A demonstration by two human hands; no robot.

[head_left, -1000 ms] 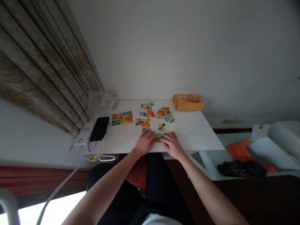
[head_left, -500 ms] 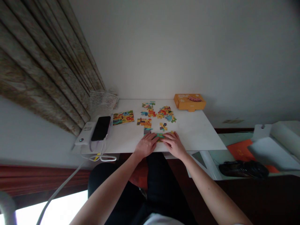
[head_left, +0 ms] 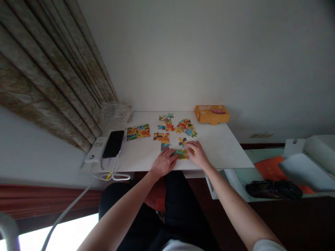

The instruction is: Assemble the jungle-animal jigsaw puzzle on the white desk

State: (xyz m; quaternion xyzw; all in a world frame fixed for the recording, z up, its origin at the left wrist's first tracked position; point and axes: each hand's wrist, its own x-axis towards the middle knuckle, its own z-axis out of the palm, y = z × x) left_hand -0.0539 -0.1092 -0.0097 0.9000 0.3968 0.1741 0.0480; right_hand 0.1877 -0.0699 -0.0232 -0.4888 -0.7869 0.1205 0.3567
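My left hand [head_left: 164, 162] lies flat with its fingers stretched over the left end of a joined strip of green and yellow jigsaw pieces [head_left: 182, 155] near the table's front edge. My right hand [head_left: 196, 153] is at the strip's right end, fingers bent and a little apart. Its fingertips reach the lower right edge of a small jigsaw piece [head_left: 182, 140]; whether they touch it I cannot tell. Beyond my left hand lies a joined section of orange and blue pieces [head_left: 162, 137]. Further back are more pieces [head_left: 169, 126] and a heap of loose pieces [head_left: 186, 125].
On the white table [head_left: 217, 146], a printed picture card [head_left: 138, 132] lies left of the pieces. A phone [head_left: 113, 144] with a cable and a white power bank [head_left: 96, 150] sit at the left edge. An orange box [head_left: 212, 114] stands at the back right by the wall.
My right hand has moved off the joined strip, slightly right and forward toward the small piece, uncovering the strip's right end. My left hand has stayed in place.
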